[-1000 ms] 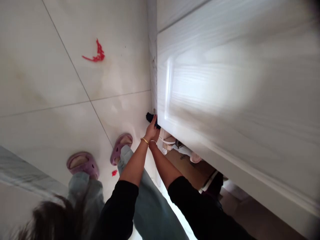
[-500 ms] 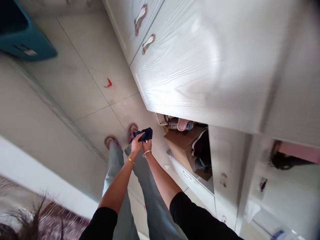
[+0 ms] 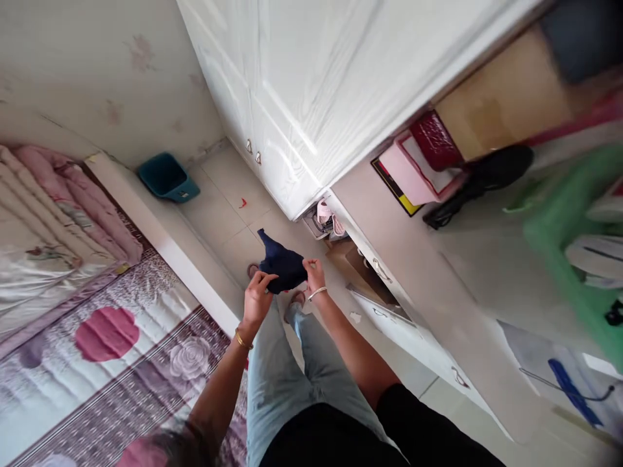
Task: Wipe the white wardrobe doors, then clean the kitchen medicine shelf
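Stretched between my two hands is a small dark navy cloth garment [image 3: 283, 264], with a narrow strip of it pointing up and away. Its exact kind is hard to make out. My left hand [image 3: 257, 295] pinches the near left edge between thumb and fingers. At the right edge, my right hand [image 3: 314, 275] is closed on the fabric in a similar pinch. The cloth hangs in the air above the floor and my feet.
To the left is a bed [image 3: 160, 363] with patterned bedding. A teal bin [image 3: 169, 178] stands by the wall, near a red scrap [image 3: 243, 203] on the floor. A white wardrobe [image 3: 302, 84] rises ahead. Rightward, an open compartment holds pink sandals [image 3: 337, 225]; boxes crowd the desk [image 3: 379, 243].
My hands have moved apart, and the bunched navy cloth is now spread out between them. My view has lifted and shifted, bringing the bed and desktop into sight.
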Demonstrator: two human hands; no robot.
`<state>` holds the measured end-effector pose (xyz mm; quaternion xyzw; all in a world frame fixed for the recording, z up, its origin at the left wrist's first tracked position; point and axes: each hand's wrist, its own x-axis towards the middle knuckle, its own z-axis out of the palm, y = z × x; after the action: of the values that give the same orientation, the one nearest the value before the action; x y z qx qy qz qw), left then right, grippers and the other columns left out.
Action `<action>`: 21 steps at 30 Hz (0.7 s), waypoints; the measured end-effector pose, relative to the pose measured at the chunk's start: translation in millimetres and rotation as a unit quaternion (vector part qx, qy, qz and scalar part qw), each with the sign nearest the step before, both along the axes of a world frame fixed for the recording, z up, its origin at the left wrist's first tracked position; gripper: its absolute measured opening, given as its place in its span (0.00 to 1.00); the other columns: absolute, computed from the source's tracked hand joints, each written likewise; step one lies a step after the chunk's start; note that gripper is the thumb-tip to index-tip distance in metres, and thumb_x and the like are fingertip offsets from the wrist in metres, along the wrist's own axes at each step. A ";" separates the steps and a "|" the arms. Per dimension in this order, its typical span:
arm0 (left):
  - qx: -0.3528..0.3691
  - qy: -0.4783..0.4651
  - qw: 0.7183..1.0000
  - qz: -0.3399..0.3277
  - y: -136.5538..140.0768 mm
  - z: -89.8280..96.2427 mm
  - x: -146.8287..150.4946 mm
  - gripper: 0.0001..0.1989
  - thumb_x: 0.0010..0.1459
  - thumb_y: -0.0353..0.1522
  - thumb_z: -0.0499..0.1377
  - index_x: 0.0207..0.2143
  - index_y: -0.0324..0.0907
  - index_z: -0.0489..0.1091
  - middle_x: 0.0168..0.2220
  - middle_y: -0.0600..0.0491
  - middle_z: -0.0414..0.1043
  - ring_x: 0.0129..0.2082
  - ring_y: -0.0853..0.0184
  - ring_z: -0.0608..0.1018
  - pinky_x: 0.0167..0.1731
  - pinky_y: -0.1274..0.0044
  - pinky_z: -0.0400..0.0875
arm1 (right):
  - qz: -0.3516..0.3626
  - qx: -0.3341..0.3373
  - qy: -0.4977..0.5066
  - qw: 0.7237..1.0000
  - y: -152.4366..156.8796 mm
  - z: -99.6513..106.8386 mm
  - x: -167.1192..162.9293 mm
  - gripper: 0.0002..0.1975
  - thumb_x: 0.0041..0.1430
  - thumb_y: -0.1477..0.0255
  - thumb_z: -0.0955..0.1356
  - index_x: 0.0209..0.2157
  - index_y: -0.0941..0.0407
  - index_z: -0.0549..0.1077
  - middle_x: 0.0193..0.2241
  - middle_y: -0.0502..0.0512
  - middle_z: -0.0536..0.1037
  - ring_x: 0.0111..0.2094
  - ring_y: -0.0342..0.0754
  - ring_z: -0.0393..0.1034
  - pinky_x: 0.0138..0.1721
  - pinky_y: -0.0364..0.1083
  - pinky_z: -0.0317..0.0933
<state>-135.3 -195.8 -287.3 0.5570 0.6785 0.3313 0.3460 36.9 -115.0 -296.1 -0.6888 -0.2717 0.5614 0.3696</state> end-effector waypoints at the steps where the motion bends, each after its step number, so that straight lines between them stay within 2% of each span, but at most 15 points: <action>1: 0.016 0.019 1.000 0.008 -6.9 18.2 -2.7 0.22 0.55 0.20 0.55 0.46 0.47 0.80 0.41 0.50 0.73 0.42 0.64 0.78 0.45 0.75 0.76 | 0.004 0.015 -0.016 1.000 -7.7 21.3 9.9 0.20 0.50 0.52 0.73 0.28 0.50 0.64 0.16 0.40 0.61 0.19 0.41 0.54 0.23 0.41 0.53; 3: 0.048 0.043 0.998 0.023 -20.7 52.7 -5.4 0.23 0.55 0.20 0.56 0.47 0.48 0.80 0.41 0.50 0.72 0.42 0.64 0.78 0.45 0.75 0.76 | 0.022 0.049 -0.036 0.998 -25.9 66.5 28.4 0.17 0.52 0.54 0.74 0.31 0.51 0.68 0.16 0.40 0.61 0.20 0.42 0.54 0.25 0.42 0.54; 5: 0.085 0.053 0.994 0.037 -35.1 79.5 -2.9 0.24 0.55 0.20 0.56 0.49 0.49 0.79 0.43 0.49 0.72 0.43 0.62 0.78 0.46 0.73 0.76 | 0.051 0.090 -0.056 0.993 -48.3 108.0 41.7 0.15 0.55 0.55 0.73 0.36 0.51 0.72 0.18 0.42 0.63 0.21 0.43 0.56 0.27 0.43 0.55; 7: 0.104 0.054 0.991 0.059 -48.4 92.8 4.9 0.24 0.57 0.21 0.55 0.50 0.48 0.79 0.47 0.47 0.72 0.48 0.59 0.78 0.51 0.69 0.74 | 0.070 0.145 -0.102 0.982 -72.2 135.9 47.9 0.15 0.60 0.55 0.70 0.41 0.50 0.74 0.23 0.47 0.70 0.26 0.46 0.64 0.32 0.45 0.61; 8: 0.095 0.054 0.992 0.067 -53.5 93.9 10.0 0.22 0.57 0.21 0.55 0.49 0.48 0.79 0.47 0.46 0.72 0.50 0.57 0.77 0.54 0.67 0.73 | 0.074 0.169 -0.128 0.974 -82.9 142.9 48.7 0.15 0.61 0.55 0.69 0.43 0.50 0.74 0.27 0.51 0.75 0.30 0.49 0.69 0.36 0.46 0.64; 10: 0.055 0.049 0.996 0.059 -58.9 87.8 20.1 0.20 0.57 0.21 0.56 0.45 0.46 0.80 0.46 0.45 0.73 0.50 0.55 0.78 0.55 0.65 0.73 | 0.073 0.191 -0.168 0.964 -98.4 144.9 47.9 0.14 0.61 0.56 0.68 0.41 0.50 0.74 0.36 0.57 0.79 0.39 0.53 0.73 0.45 0.49 0.67; 11: 0.033 0.044 0.998 0.043 -59.5 82.8 23.9 0.19 0.56 0.20 0.56 0.43 0.45 0.80 0.44 0.45 0.74 0.48 0.56 0.79 0.53 0.66 0.74 | 0.066 0.187 -0.175 0.964 -102.7 141.8 47.5 0.13 0.61 0.56 0.68 0.38 0.50 0.74 0.37 0.58 0.80 0.41 0.54 0.74 0.48 0.50 0.67; 14: 0.011 0.035 0.999 -0.004 -58.9 71.8 24.6 0.22 0.53 0.17 0.53 0.40 0.45 0.80 0.40 0.49 0.75 0.41 0.62 0.80 0.44 0.74 0.75 | 0.041 0.167 -0.175 0.970 -106.2 130.3 49.9 0.13 0.60 0.56 0.67 0.34 0.51 0.73 0.33 0.55 0.79 0.38 0.52 0.73 0.48 0.51 0.66; 16: 0.007 0.045 0.999 -0.014 -60.4 72.0 16.0 0.22 0.55 0.19 0.53 0.44 0.46 0.80 0.42 0.49 0.76 0.42 0.64 0.80 0.42 0.77 0.74 | 0.017 0.165 -0.160 0.973 -106.4 126.9 53.7 0.14 0.59 0.56 0.67 0.36 0.52 0.74 0.34 0.54 0.79 0.38 0.50 0.72 0.49 0.49 0.65; 18: -0.002 0.065 0.998 -0.020 -63.2 76.4 3.3 0.18 0.58 0.23 0.57 0.46 0.46 0.79 0.44 0.50 0.76 0.41 0.65 0.79 0.40 0.78 0.72 | -0.013 0.165 -0.132 0.977 -108.2 126.0 56.1 0.14 0.57 0.56 0.69 0.36 0.52 0.74 0.37 0.54 0.79 0.39 0.49 0.73 0.50 0.48 0.65; 21: -0.009 0.089 0.995 -0.030 -65.0 82.3 -15.6 0.11 0.60 0.28 0.62 0.44 0.46 0.79 0.42 0.51 0.76 0.37 0.65 0.78 0.37 0.78 0.69 | -0.084 0.153 -0.075 0.982 -114.8 122.3 54.0 0.16 0.51 0.57 0.72 0.35 0.53 0.72 0.36 0.53 0.79 0.39 0.48 0.73 0.47 0.47 0.67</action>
<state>-150.9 -260.8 -205.0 0.6016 0.6924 0.2634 0.2988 90.9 -229.8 -173.8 -0.6845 -0.3231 0.4267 0.4950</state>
